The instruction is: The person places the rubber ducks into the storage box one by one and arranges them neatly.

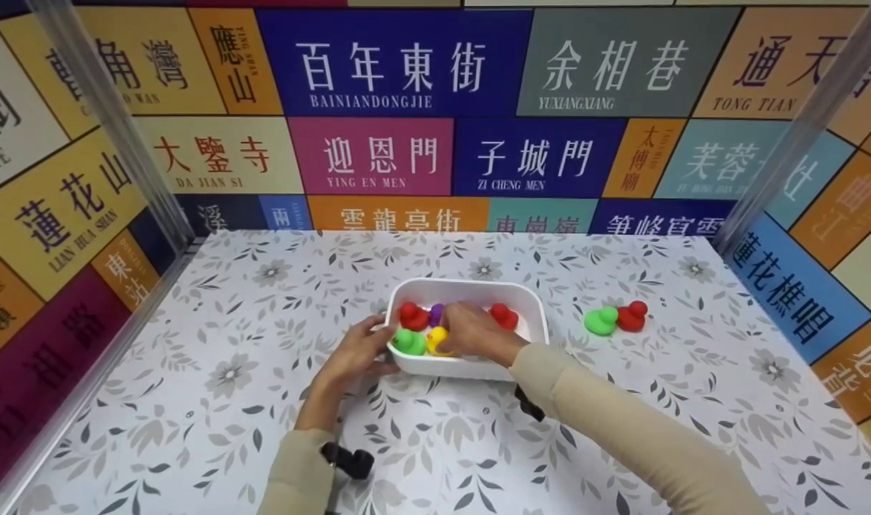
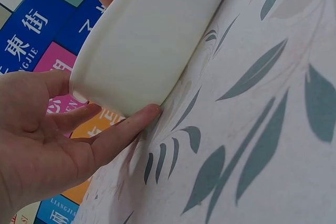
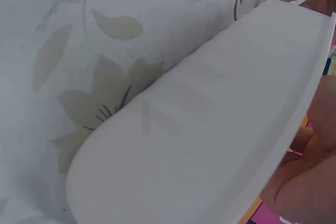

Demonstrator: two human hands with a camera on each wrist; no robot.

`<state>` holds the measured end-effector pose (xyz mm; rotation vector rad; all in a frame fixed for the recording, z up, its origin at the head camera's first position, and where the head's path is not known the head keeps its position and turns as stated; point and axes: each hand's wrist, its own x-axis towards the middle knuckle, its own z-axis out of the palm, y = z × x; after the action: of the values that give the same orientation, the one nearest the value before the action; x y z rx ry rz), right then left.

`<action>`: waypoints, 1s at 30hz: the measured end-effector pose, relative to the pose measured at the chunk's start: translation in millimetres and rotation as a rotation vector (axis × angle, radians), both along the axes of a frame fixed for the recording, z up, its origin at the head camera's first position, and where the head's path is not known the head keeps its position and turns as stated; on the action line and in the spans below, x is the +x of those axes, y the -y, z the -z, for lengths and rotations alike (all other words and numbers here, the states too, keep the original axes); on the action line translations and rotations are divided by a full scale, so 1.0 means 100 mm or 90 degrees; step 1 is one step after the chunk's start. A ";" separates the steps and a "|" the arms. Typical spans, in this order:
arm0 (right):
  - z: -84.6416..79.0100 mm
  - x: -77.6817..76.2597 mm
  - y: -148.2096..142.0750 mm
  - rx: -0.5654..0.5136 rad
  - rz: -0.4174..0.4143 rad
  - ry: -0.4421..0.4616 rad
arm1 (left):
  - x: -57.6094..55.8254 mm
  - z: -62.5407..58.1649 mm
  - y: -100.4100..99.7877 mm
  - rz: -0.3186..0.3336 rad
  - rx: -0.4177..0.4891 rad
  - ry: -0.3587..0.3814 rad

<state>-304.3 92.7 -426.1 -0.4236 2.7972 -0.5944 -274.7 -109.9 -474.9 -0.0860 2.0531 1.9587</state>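
A white plastic box (image 1: 435, 368) holds several toy ducks. At its left end my left hand (image 1: 360, 347) grips the wall; the left wrist view has the thumb at the rim and the fingers against the outside. My right hand (image 1: 475, 330) reaches over the near wall into the box, fingers bent down beside a yellow duck (image 1: 438, 342). Its fingertips are hidden, and I cannot tell whether they hold a duck. Around it sit a green duck (image 1: 409, 342), a red duck (image 1: 412, 316), a partly covered purple duck (image 1: 435, 315) and another red duck (image 1: 503, 316).
Right of the box, a second green duck (image 1: 601, 321) and a further red duck (image 1: 631, 316) stand side by side on the leaf-patterned tabletop (image 1: 435, 443). Panels with street names (image 1: 392, 61) rise at the back and sides. Clear posts (image 1: 793, 136) stand at the back corners.
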 end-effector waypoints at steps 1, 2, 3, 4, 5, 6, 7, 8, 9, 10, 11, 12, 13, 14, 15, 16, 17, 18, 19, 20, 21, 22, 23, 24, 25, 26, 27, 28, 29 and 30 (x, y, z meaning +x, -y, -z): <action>0.01 0.00 0.00 0.002 -0.006 -0.004 | 0.00 0.00 0.00 -0.001 0.000 0.001; 0.00 0.01 0.00 0.002 -0.011 -0.003 | 0.00 0.00 0.00 -0.002 -0.002 0.002; 0.00 0.01 0.00 0.001 -0.013 -0.001 | 0.00 0.00 0.00 -0.002 -0.003 0.004; -0.02 0.01 -0.01 0.003 -0.014 0.005 | 0.00 0.00 0.00 -0.002 -0.005 0.006; -0.04 0.01 -0.02 0.002 -0.012 0.010 | 0.00 0.00 0.00 -0.001 -0.006 0.006; -0.07 0.01 -0.02 0.003 -0.009 0.014 | 0.00 0.00 0.00 0.000 -0.008 0.006; -0.11 0.02 -0.04 0.000 -0.004 0.020 | 0.00 0.00 0.00 0.001 -0.010 0.007; -0.15 0.02 -0.06 -0.005 0.000 0.022 | 0.00 0.01 0.00 0.003 -0.007 0.005; -0.20 0.02 -0.09 -0.011 0.003 0.022 | 0.00 0.01 0.00 0.004 -0.004 0.003; -0.26 0.02 -0.12 -0.020 0.004 0.018 | 0.00 0.02 0.00 0.004 -0.002 0.000; -0.32 0.02 -0.15 -0.030 0.002 0.011 | 0.00 0.02 0.00 0.004 0.001 -0.001; -0.38 0.03 -0.19 -0.043 0.001 0.008 | 0.00 0.02 0.01 0.004 0.004 -0.001; -0.43 0.04 -0.23 -0.056 -0.001 0.004 | -0.01 0.03 0.01 0.004 0.007 -0.001; -0.50 0.06 -0.27 -0.067 -0.005 0.001 | -0.01 0.03 0.01 0.005 0.008 -0.001; -0.56 0.09 -0.31 -0.076 -0.006 0.001 | -0.01 0.03 0.01 0.004 0.005 0.001; -0.62 0.12 -0.35 -0.085 -0.008 0.000 | -0.01 0.02 0.01 0.003 0.003 0.001; -0.68 0.15 -0.40 -0.093 -0.008 0.000 | -0.01 0.02 0.01 0.002 0.001 0.002; -0.74 0.18 -0.45 -0.100 -0.007 -0.001 | -0.01 0.02 0.01 0.000 -0.003 0.002; -0.78 0.22 -0.50 -0.108 -0.009 -0.004 | -0.01 0.01 0.01 -0.002 -0.006 0.002; -0.83 0.25 -0.56 -0.115 -0.005 -0.006 | -0.01 0.01 0.01 0.000 -0.009 0.001; -0.86 0.29 -0.63 -0.122 0.000 -0.010 | 0.00 0.01 0.01 0.002 -0.011 0.002; -0.88 0.33 -0.70 -0.131 0.006 -0.012 | 0.00 0.01 0.01 0.004 -0.013 0.001; -0.90 0.36 -0.77 -0.136 0.010 -0.018 | 0.00 0.01 0.01 0.005 -0.015 0.003; -0.91 0.40 -0.84 -0.142 0.016 -0.024 | 0.00 0.00 0.00 0.005 -0.017 0.004; -0.91 0.43 -0.92 -0.146 0.024 -0.029 | 0.00 0.01 0.00 0.008 -0.017 0.005; -0.91 0.45 -0.99 -0.149 0.035 -0.034 | 0.01 0.00 0.00 0.010 -0.017 0.004; -0.91 0.48 -1.07 -0.154 0.042 -0.038 | 0.00 0.01 0.00 0.006 -0.018 0.006; -0.90 0.50 -1.15 -0.160 0.048 -0.044 | 0.00 0.01 -0.01 0.004 -0.018 0.007; -0.89 0.51 -1.22 -0.165 0.055 -0.051 | 0.00 0.01 -0.01 0.002 -0.015 0.008; -0.88 0.53 -1.31 -0.165 0.069 -0.054 | -0.01 0.02 -0.02 0.003 -0.011 0.006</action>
<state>-251.7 223.5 -337.8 -0.3544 2.8459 -0.9915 -275.2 -108.2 -476.5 -0.0943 2.0623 1.9336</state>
